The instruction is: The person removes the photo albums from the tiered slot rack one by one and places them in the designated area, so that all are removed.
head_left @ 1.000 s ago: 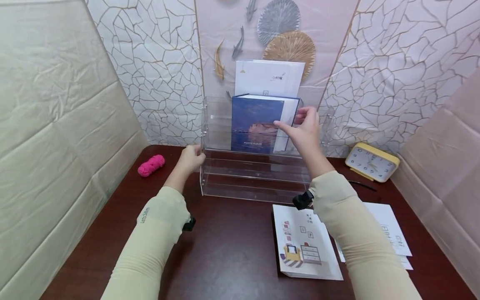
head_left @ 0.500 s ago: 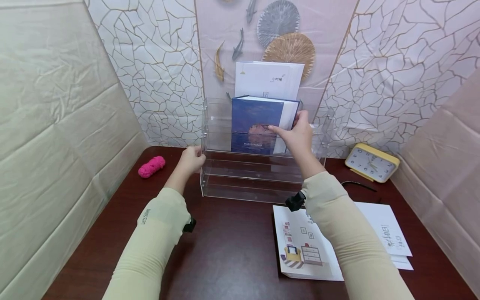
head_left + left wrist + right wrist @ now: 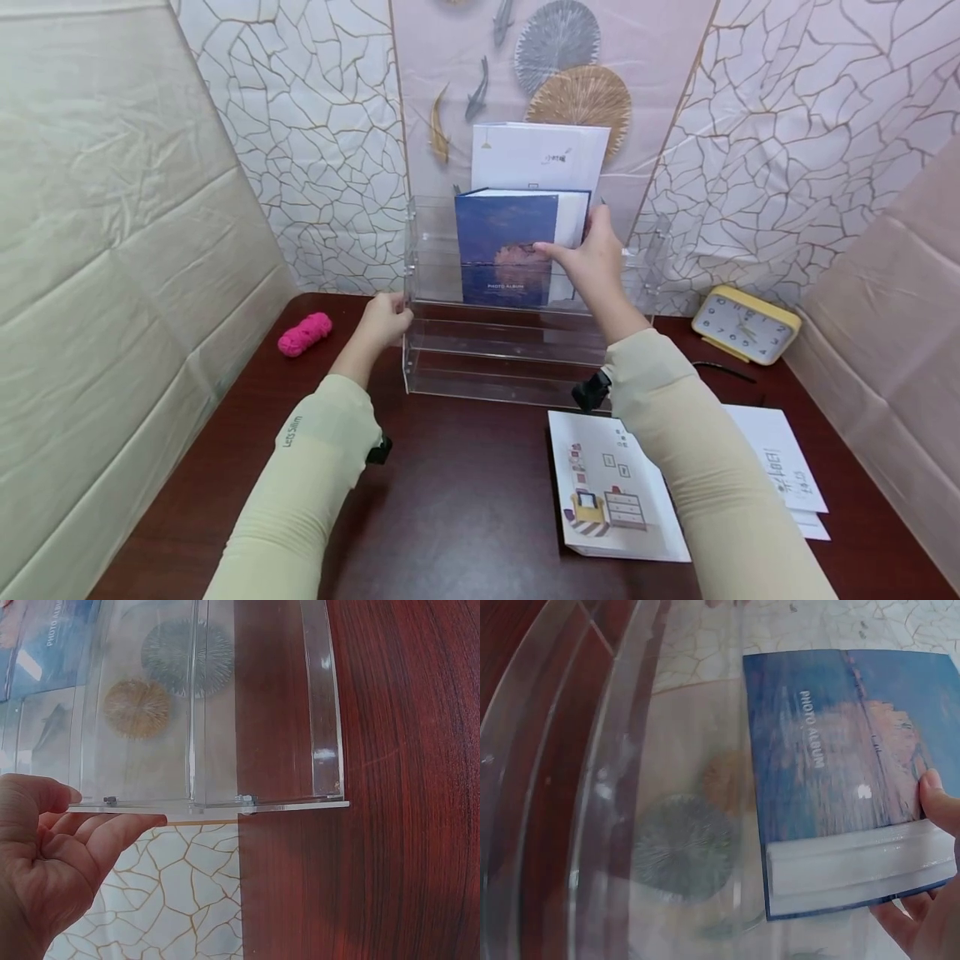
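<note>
A blue photo album [image 3: 502,250] with a sea-cliff picture stands upright on an upper tier of a clear acrylic rack [image 3: 480,346]. My right hand [image 3: 596,258] grips the album's right side, thumb across the front cover and fingers behind. In the right wrist view the thumb presses the cover [image 3: 832,750] and fingertips show past the far edge. My left hand [image 3: 382,321] pinches the rack's left side panel; the left wrist view shows thumb and fingers on either side of the panel edge [image 3: 285,805]. Behind the blue album rises a white album [image 3: 536,154], its lower part hidden.
On the table's right lie a white illustrated album [image 3: 615,492] and another white album [image 3: 780,458], partly under my right sleeve. A yellow alarm clock [image 3: 746,325] stands at the back right, near a black cord [image 3: 723,369]. Pink yarn [image 3: 304,334] lies at the left.
The blue album has shifted slightly left and up in the rack. My right hand has moved left along with it, while the left hand stays on the side panel.
</note>
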`<action>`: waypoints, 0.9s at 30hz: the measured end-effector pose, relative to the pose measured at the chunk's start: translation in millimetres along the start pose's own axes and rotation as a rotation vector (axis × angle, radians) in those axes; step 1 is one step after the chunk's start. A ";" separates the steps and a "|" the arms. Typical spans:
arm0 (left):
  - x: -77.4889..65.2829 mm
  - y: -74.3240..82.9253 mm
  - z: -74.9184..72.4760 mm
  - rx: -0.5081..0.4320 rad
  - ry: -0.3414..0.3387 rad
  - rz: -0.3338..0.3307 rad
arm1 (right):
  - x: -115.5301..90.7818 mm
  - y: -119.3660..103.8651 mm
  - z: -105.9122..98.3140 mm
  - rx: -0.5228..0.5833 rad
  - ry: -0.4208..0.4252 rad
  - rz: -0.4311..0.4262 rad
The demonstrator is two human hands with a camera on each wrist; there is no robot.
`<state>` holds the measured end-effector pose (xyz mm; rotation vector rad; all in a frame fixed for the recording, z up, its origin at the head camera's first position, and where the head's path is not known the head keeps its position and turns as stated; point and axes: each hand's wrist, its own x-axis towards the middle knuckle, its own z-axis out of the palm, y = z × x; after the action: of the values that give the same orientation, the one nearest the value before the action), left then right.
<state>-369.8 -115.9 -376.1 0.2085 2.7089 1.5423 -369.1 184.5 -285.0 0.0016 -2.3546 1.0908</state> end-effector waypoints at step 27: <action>1.1 -1.4 0.8 0.043 0.017 0.023 | 26.2 -46.8 -2.1 0.056 -0.130 -0.046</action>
<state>-371.0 -115.7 -377.6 0.2296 2.7650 1.4992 -380.2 160.2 -238.5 0.1508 -2.4241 1.1656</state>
